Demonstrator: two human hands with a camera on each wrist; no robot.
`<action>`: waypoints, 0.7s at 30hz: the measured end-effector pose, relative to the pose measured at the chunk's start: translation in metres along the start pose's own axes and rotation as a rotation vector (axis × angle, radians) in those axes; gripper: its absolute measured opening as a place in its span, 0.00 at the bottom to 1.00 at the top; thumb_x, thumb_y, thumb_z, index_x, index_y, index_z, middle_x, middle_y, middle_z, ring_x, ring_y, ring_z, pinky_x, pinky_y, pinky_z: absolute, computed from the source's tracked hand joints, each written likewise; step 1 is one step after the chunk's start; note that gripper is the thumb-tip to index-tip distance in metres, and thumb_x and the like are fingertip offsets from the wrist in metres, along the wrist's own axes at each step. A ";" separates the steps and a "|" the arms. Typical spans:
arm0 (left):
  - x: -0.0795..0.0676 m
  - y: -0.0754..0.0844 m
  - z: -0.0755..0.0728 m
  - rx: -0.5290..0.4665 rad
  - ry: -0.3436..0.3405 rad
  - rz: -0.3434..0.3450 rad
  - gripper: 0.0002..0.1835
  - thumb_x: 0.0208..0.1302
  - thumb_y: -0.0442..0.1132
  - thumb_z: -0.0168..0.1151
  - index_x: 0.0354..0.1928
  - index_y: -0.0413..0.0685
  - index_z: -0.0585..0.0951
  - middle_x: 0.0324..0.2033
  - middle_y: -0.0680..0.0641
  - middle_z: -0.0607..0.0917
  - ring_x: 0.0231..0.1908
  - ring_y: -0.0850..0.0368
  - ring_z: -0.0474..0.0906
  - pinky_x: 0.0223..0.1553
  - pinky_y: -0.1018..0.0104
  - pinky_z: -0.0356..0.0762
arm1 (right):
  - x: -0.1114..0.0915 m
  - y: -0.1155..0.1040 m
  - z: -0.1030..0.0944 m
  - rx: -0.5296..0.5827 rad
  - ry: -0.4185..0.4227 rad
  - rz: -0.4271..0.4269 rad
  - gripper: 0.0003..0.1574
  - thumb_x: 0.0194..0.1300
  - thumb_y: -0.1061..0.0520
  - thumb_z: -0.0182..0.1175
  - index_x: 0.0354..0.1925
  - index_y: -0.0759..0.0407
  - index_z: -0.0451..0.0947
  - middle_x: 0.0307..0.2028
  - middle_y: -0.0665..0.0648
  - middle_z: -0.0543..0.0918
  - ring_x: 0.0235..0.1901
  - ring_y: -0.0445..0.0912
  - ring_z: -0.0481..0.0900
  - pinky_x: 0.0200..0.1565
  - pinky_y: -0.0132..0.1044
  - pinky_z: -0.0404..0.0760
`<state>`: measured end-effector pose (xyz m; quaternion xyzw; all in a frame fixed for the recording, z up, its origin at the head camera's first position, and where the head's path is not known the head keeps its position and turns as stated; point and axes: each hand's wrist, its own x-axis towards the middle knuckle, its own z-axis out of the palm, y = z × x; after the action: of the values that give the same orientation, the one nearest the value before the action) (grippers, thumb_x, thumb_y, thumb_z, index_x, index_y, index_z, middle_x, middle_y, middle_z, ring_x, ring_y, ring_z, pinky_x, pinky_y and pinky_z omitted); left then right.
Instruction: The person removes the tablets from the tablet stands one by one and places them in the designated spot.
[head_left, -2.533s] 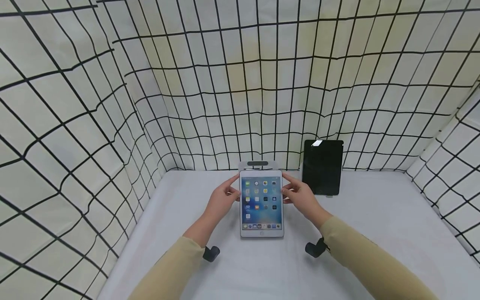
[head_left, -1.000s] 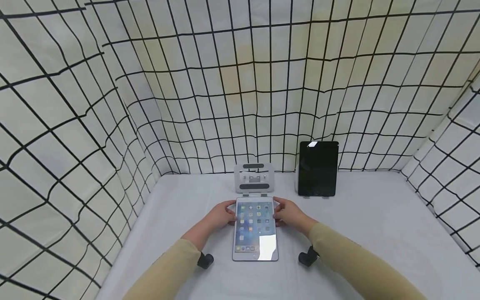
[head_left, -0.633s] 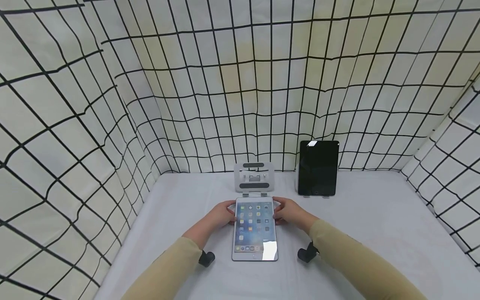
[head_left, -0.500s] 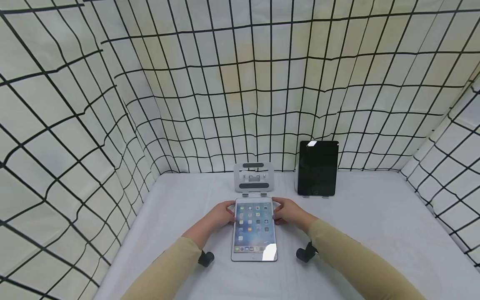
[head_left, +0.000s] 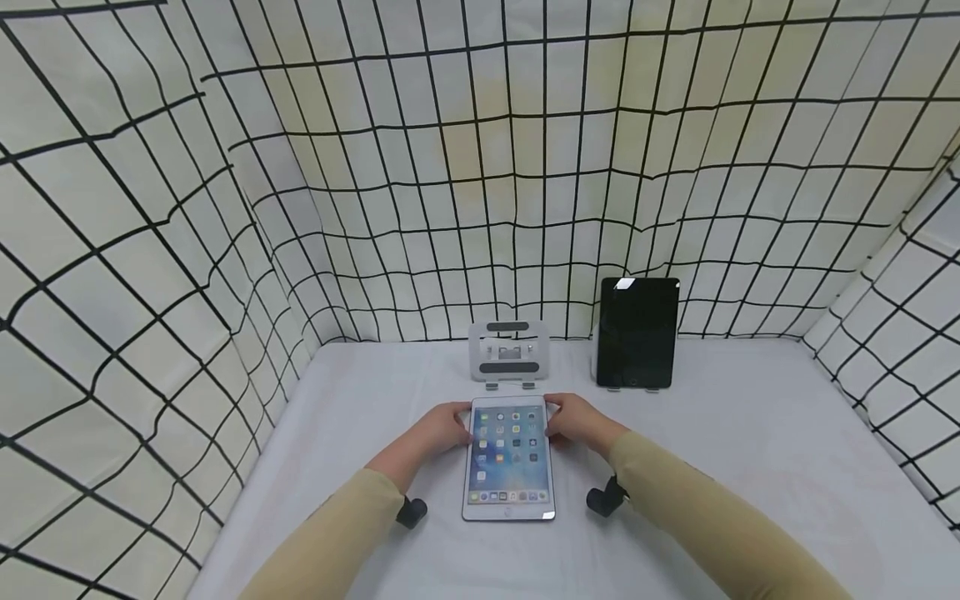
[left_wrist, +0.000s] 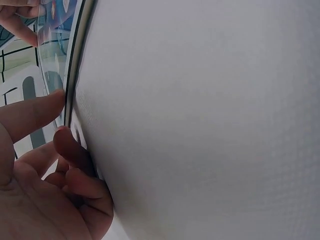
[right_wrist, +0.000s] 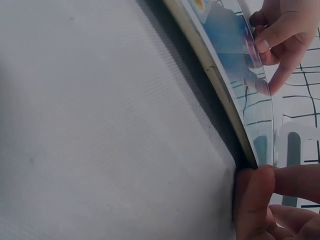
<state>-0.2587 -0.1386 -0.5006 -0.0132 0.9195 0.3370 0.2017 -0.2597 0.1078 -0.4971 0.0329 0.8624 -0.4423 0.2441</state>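
Note:
A white tablet (head_left: 510,458) with a lit screen of app icons lies face up, or nearly so, over the white-covered table. My left hand (head_left: 442,429) holds its left edge near the far corner; in the left wrist view the thumb touches the edge and the other fingers are curled below. On the opposite edge, my right hand (head_left: 579,421) grips near the far right corner, its fingertips at the tablet's side in the right wrist view. Just beyond the tablet stands a grey-white tablet stand (head_left: 510,350) with dark pads and two small front lips, bearing nothing.
To the right of that stand, a black tablet (head_left: 637,333) with a dark screen leans upright on a similar support. White walls with a black grid (head_left: 480,167) close off the back and sides. Black wrist devices (head_left: 411,512) sit under both sleeves.
The white tablet was up against the stand at first; both hands have brought it down and toward me, uncovering the stand. Lately it barely moves, and the glare on its screen has shrunk.

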 end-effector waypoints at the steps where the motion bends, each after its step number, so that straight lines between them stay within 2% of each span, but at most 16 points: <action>1: 0.000 -0.001 0.000 -0.002 0.002 0.003 0.36 0.50 0.39 0.68 0.64 0.52 0.68 0.32 0.47 0.76 0.32 0.54 0.72 0.33 0.61 0.69 | 0.000 -0.001 0.000 0.003 0.002 0.004 0.43 0.53 0.66 0.61 0.67 0.59 0.60 0.28 0.56 0.82 0.25 0.46 0.80 0.30 0.35 0.77; 8: 0.002 -0.003 0.000 -0.006 0.005 0.027 0.35 0.51 0.39 0.67 0.64 0.51 0.68 0.31 0.48 0.76 0.31 0.54 0.72 0.33 0.62 0.70 | 0.001 -0.002 0.001 0.031 0.017 0.041 0.40 0.53 0.68 0.60 0.65 0.61 0.63 0.28 0.58 0.81 0.22 0.45 0.80 0.28 0.34 0.79; 15: 0.002 -0.003 0.000 0.009 0.010 0.017 0.35 0.51 0.38 0.67 0.64 0.50 0.68 0.30 0.48 0.76 0.31 0.54 0.72 0.32 0.62 0.69 | 0.001 0.000 0.002 -0.034 0.038 0.038 0.40 0.53 0.65 0.62 0.64 0.55 0.64 0.28 0.57 0.78 0.22 0.46 0.77 0.26 0.35 0.76; 21: -0.001 -0.003 0.000 0.015 0.010 0.030 0.34 0.53 0.39 0.66 0.64 0.50 0.68 0.30 0.49 0.76 0.30 0.55 0.72 0.31 0.63 0.69 | 0.000 0.005 0.002 -0.037 0.047 0.020 0.39 0.54 0.61 0.63 0.64 0.53 0.64 0.29 0.56 0.78 0.23 0.47 0.77 0.26 0.36 0.74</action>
<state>-0.2576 -0.1414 -0.5020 0.0003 0.9230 0.3331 0.1924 -0.2580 0.1096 -0.5020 0.0476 0.8756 -0.4227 0.2288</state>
